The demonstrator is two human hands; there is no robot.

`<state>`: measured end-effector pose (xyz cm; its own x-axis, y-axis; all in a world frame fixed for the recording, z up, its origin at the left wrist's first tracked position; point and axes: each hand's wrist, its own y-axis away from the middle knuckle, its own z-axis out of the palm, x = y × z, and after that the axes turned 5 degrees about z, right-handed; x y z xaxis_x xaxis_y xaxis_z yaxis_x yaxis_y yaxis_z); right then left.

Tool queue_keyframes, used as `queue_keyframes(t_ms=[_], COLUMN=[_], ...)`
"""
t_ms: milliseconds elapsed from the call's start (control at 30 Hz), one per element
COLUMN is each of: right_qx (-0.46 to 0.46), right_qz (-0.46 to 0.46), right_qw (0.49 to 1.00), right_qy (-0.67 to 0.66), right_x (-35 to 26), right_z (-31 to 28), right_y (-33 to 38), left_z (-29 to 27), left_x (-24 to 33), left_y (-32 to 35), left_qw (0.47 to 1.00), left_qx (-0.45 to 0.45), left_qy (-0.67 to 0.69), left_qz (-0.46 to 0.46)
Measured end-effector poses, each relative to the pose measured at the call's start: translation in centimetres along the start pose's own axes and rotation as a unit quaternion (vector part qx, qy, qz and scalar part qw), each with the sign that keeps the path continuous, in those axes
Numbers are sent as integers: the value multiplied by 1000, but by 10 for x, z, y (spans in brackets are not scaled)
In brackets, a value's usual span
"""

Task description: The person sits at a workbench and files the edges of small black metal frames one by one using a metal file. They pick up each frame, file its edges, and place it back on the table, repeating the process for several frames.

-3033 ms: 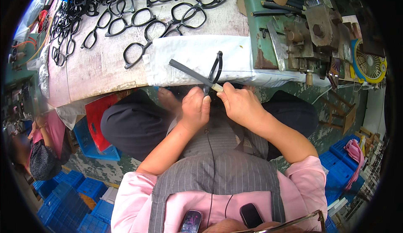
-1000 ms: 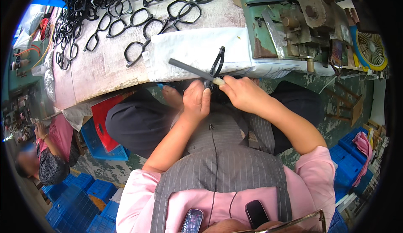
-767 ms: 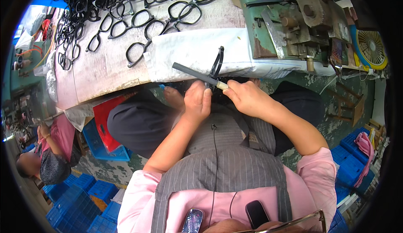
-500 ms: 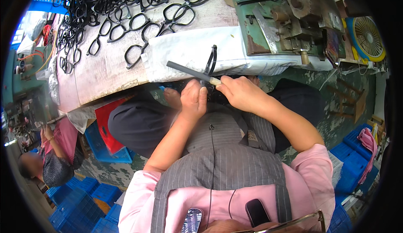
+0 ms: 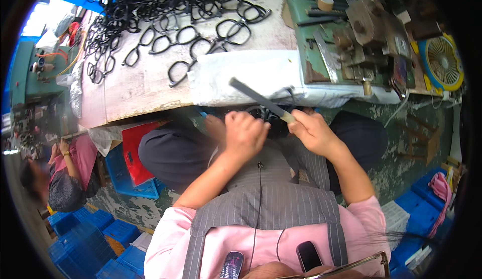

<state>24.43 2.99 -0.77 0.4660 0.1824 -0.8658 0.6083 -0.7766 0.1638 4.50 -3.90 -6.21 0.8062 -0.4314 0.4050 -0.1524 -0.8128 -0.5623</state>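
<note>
Black plastic glasses frame point(image 5: 258, 114) sits low in the lap, at about 6 o'clock from the white cloth point(image 5: 241, 75) on the table edge. The left hand point(image 5: 244, 133) is curled tight around it, fingers pressed together. The right hand point(image 5: 314, 132) pinches the handle end of a long flat file point(image 5: 261, 99), which points up toward 10 o'clock. This looks like the rubbing step, smoothing the frame's edge. Next, the file likely needs steady strokes while the left hand keeps the frame from wiggling. More black frames point(image 5: 165, 13) lie in a pile at 12 o'clock.
</note>
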Motion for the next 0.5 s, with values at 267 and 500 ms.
queue_keyframes(t_ms=[267,500], right_qx=[90,142], right_qz=[100,70], right_qw=[990,980], right_qy=[-36,-123], right_x=[30,54], right_z=[28,32], right_y=[-4,-10], left_z=[6,-18], left_x=[20,19], left_y=[1,-23], left_qw=[993,996], left_qx=[-117,-49], left_qy=[-7,-59], left_qz=[-24,-44])
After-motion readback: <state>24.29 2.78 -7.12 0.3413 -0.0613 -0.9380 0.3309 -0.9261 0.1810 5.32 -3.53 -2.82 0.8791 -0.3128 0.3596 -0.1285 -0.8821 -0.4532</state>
